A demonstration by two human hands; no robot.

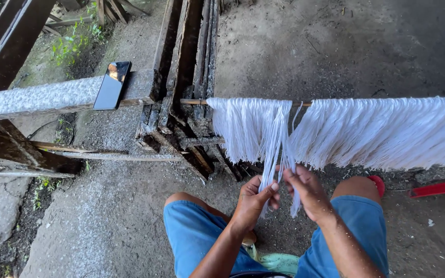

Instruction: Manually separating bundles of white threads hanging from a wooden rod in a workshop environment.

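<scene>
A seated person's left hand (256, 198) and right hand (305, 191) each pinch a thin bundle of white threads (276, 154) that hangs vertically from the horizontal rod (194, 102) just beyond, between the two wider white curtains.

A black, glossy rectangular smartphone (112, 85) lies tilted at ten o'clock on a pale grey, speckled horizontal beam (42, 98). Just right of it, at eleven to twelve o'clock, a stack of dark, weathered wooden planks (184, 67) runs up and away. Thin brown wooden slats (104, 153) lie on the rough grey concrete floor (336, 46) at nine o'clock. Green weeds (70, 46) grow at eleven o'clock. A bright red plastic bar (439, 187) sits at three o'clock.
</scene>
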